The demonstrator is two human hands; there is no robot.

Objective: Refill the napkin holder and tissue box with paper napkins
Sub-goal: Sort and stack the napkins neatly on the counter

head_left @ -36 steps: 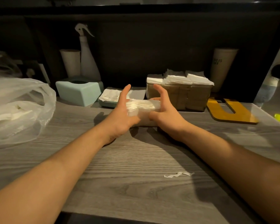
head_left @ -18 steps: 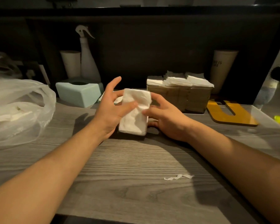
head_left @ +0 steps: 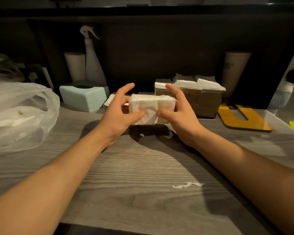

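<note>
Head view. Stack of paper napkins (head_left: 152, 107) held up off the wood-grain counter (head_left: 134, 175), long side now horizontal; 0.5 s ago stood upright, short edge up, w/ bottom near the counter. 1 s ago also lay sideways but lower, pressed between both palms.

Left hand (head_left: 119, 112): thumb pinching stack's lower left front, index raised and spread, other fingers behind the stack. Half open overall but gripping. Right hand (head_left: 178, 112): thumb on lower right front, fingers curved round the right end, index lifted. Both hands closer together on the stack than 0.5 s ago, when right hand only touched its edge.

Dark shadow on counter directly under stack. Bottom sheets hanging a bit loose, crumpled.

Brown napkin holder (head_left: 202, 104) just behind right hand, already heaped w/ white napkins (head_left: 197, 83); unchanged. Mint tissue box (head_left: 83, 97) back left, well apart from stack, oval hole on top; same spot. Flat napkins (head_left: 109, 100) between box and left hand, partly hidden.

Rest unchanged: clear plastic bag (head_left: 20, 112) far left w/ napkins inside, spray bottle (head_left: 92, 60) and paper cup (head_left: 75, 65) behind box, tall cup (head_left: 234, 68) behind holder, yellow wooden cutout (head_left: 241, 119) right, torn paper scrap (head_left: 187, 185) near front.
</note>
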